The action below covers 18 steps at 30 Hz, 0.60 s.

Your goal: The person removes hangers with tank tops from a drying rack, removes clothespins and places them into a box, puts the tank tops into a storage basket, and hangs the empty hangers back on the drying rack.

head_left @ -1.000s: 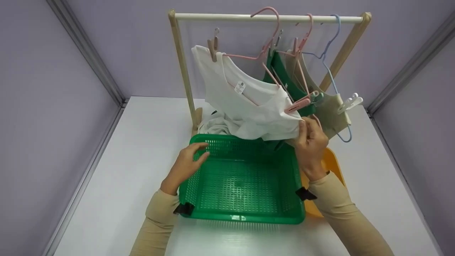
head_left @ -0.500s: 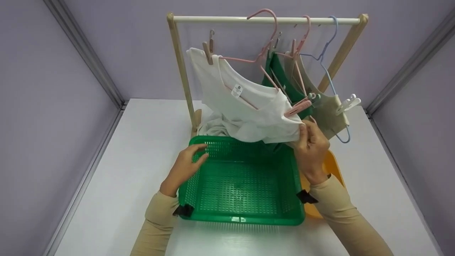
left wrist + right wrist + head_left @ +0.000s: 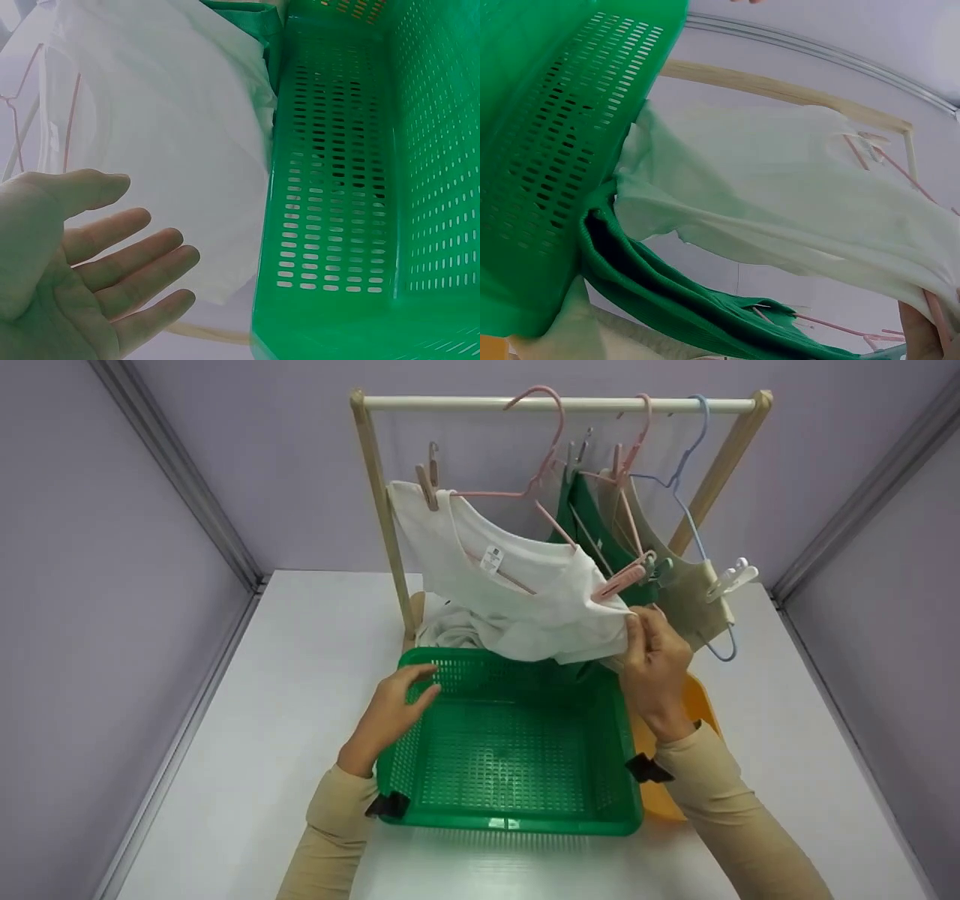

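A white shirt [image 3: 517, 592] hangs on a pink hanger [image 3: 551, 442] hooked over the white rail. A brown clothespin [image 3: 427, 489] grips its left shoulder, a pink clothespin [image 3: 621, 582] its right. My right hand [image 3: 654, 667] pinches the shirt's edge just below the pink clothespin; in the right wrist view only some fingers [image 3: 921, 334] show at the lower corner. Over the left rim of the green basket [image 3: 510, 825], my left hand [image 3: 390, 712] is held with thumb and fingers apart. The left wrist view shows that hand [image 3: 97, 262] with spread fingers and nothing in it, beside the shirt [image 3: 165, 127].
Right of the white shirt, a green garment [image 3: 600, 521] and a beige garment [image 3: 686, 596] hang, the beige one on a blue hanger [image 3: 694, 514] with a white clothespin [image 3: 733, 580]. An orange basket [image 3: 701, 709] stands partly behind the green one. Wooden posts [image 3: 382, 517] carry the rail [image 3: 450, 403].
The white shirt and its pink hanger have shifted left along the rail, the right hand still pinching the shirt's edge. The left hand has stayed in place.
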Tool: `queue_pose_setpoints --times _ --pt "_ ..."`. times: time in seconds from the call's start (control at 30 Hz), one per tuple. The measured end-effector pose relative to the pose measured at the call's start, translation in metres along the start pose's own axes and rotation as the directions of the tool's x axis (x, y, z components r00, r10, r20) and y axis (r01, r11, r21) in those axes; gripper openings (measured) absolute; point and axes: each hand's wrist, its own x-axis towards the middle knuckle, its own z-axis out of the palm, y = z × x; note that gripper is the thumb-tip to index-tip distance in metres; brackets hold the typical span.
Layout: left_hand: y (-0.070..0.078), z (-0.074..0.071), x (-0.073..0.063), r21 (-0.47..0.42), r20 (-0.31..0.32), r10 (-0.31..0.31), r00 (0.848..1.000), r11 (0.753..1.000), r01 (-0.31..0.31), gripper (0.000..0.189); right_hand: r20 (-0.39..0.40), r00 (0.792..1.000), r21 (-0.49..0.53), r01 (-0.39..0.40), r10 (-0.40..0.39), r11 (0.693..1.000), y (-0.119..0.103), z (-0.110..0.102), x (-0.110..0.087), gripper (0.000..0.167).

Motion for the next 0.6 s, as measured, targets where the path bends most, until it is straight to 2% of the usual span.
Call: queue_pose_setpoints --times 0.23,0.37,0.5,0.6 --pt "-0.0022 0.0003 -0.0011 0.001 -0.001 -0.004 1.0 1.0 0.004 0.035 0.016 1.0 0.046 -0.004 0.003 0.999 -0.0018 -0.0015 0.0002 0.016" --pt "-0.0037 -0.0005 -0.0013 -0.002 -0.004 0.006 1.0 1.0 -0.006 0.035 -0.039 0.997 0.053 0.069 -0.066 0.996 -0.0025 -0.0003 0.0021 0.013" --pt "-0.0034 -0.0006 -0.0005 -0.004 -0.004 0.01 1.0 1.0 -0.01 0.034 -0.095 0.983 0.027 0.16 -0.157 0.987 -0.0044 0.0007 0.0078 0.01" --pt "-0.0033 -0.0006 -0.0001 -0.002 -0.001 0.001 1.0 1.0 -0.001 0.035 -0.096 0.981 0.013 0.171 -0.169 0.985 -0.0055 -0.001 0.0099 0.009"
